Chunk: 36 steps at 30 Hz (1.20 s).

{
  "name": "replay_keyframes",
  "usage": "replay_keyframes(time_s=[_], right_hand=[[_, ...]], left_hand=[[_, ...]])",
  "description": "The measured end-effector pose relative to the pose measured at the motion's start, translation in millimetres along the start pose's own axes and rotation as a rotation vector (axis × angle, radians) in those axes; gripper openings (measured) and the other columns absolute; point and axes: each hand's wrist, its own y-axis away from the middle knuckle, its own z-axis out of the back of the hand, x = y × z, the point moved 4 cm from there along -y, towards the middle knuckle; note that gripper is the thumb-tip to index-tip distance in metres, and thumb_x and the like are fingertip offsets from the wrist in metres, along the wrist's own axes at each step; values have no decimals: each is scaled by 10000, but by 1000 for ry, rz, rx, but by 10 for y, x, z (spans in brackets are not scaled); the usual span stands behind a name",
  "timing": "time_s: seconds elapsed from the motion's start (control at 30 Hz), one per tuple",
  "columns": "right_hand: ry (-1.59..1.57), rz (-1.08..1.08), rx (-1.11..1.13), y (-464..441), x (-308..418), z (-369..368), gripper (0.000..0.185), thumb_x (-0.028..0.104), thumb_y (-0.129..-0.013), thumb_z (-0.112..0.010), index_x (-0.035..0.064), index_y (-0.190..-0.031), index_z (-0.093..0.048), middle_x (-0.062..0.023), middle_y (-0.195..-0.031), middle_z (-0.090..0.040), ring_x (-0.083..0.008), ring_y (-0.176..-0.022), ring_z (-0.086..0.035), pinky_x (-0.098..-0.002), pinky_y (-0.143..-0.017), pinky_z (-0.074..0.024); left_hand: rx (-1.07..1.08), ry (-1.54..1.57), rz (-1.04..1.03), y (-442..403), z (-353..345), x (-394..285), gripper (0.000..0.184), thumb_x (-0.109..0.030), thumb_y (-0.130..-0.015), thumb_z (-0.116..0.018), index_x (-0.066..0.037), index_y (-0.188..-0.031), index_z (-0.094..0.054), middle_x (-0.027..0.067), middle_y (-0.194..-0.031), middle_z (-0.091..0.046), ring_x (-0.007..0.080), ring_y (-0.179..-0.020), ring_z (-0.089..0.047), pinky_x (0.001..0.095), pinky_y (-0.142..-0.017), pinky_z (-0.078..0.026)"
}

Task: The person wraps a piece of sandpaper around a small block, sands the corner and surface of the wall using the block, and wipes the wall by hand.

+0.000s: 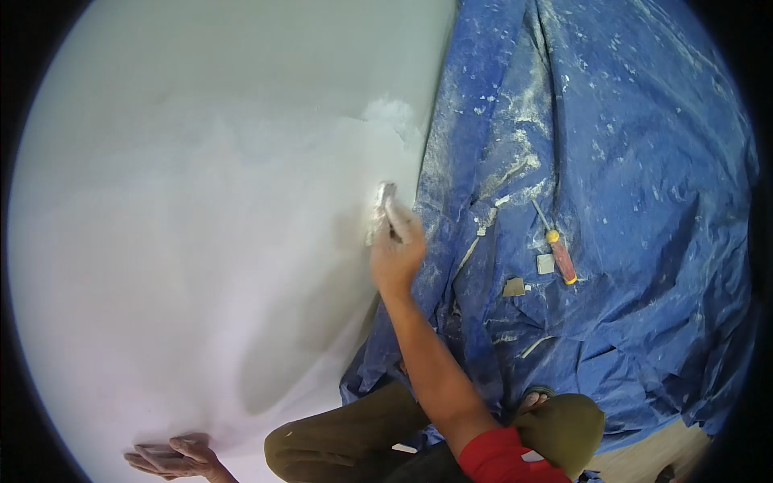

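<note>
My right hand (398, 245) is closed on a small, flat, dust-covered piece (381, 211), whose exact kind I cannot make out. It is held against the white wall (201, 241), close to the wall's lower edge. A paler, powdery patch (390, 113) shows on the wall beyond this hand. At the lower left, my left hand (173, 457) rests on the wall with its fingers stretched out, holding nothing.
A creased blue tarp (644, 161), spotted with white dust and scraps, covers the floor along the wall. On it lie a screwdriver (561, 256) with a red and yellow handle and two small square pieces, one pale (545, 264), one brownish (514, 286). My bent knee (322, 443) is near the wall.
</note>
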Motion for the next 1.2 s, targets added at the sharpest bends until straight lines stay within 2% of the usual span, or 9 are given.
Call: replay_keyframes(time_s=[0.13, 0.23, 0.3, 0.53, 0.6, 0.73, 0.8, 1.0, 1.2], right_hand=[[207, -75, -99, -494, -256, 25, 310, 33, -982, -647, -4, -1276, -737, -171, -1052, -700, -225, -983, -684, -337, -845, -536], [190, -193, -28, -437, -300, 18, 314, 31, -984, -639, -4, -1281, -735, -186, -1062, -708, -238, -972, -681, -346, -834, -539], [81, 31, 3, -101, -36, 3, 329, 76, -977, -652, 6, -1287, -737, -178, -1077, -690, -336, -996, -664, -437, -856, -527], [300, -116, -58, -393, -230, 40, 445, 1, -932, -668, 102, -1362, -719, -143, -1114, -695, -297, -1002, -665, -413, -907, -535], [107, 189, 54, -78, 281, 9, 311, 17, -953, -681, -25, -1256, -740, -179, -1129, -727, -304, -1044, -692, -383, -923, -545], [91, 336, 21, -262, -111, 70, 314, 22, -955, -693, -20, -1263, -739, -184, -1151, -731, -302, -1085, -695, -381, -932, -544], [217, 0, -12, -456, -729, 138, 472, -38, -892, -688, 90, -1345, -726, -176, -1238, -700, -329, -1148, -665, -433, -995, -529], [71, 326, 101, -71, 303, 43, 299, 39, -975, -664, -32, -1257, -734, -202, -1210, -737, -312, -1119, -711, -381, -998, -543], [174, 50, -19, -403, -309, 109, 322, 19, -921, -720, 49, -1238, -766, -195, -1181, -725, -360, -1103, -696, -431, -975, -546]], left_hand=[[-26, 76, -10, -26, 28, 74, 590, -458, -1096, -501, -38, -1510, -479, 267, -1586, -460, 482, -1496, -396, 630, -1137, -450], [-32, 105, 11, 13, 19, 74, 580, -458, -1094, -503, -47, -1504, -494, 264, -1593, -454, 482, -1498, -395, 629, -1147, -440], [-21, 119, 36, 26, -6, 91, 578, -456, -1094, -503, -46, -1501, -499, 261, -1598, -449, 481, -1500, -392, 626, -1156, -430], [-22, 91, 45, 37, 11, 94, 587, -476, -1100, -487, -55, -1508, -503, 238, -1592, -471, 463, -1504, -395, 628, -1163, -417], [-19, 104, 43, 23, -22, 38, 598, -483, -1098, -490, -53, -1513, -500, 242, -1591, -470, 464, -1505, -392, 630, -1166, -413], [-22, 60, 31, -69, 21, -74, 615, -486, -1098, -494, -37, -1518, -489, 262, -1595, -454, 473, -1505, -387, 633, -1168, -406], [-14, 72, 66, -56, 86, -25, 614, -484, -1098, -494, -35, -1517, -488, 268, -1596, -449, 475, -1506, -385, 634, -1170, -404], [-26, 94, 40, -104, 56, -129, 601, -457, -1096, -509, -24, -1512, -492, 276, -1592, -450, 477, -1509, -379, 635, -1189, -376], [-52, 123, 17, -151, 75, -166, 568, -441, -1102, -503, -31, -1496, -505, 274, -1588, -456, 480, -1500, -392, 633, -1162, -413]])
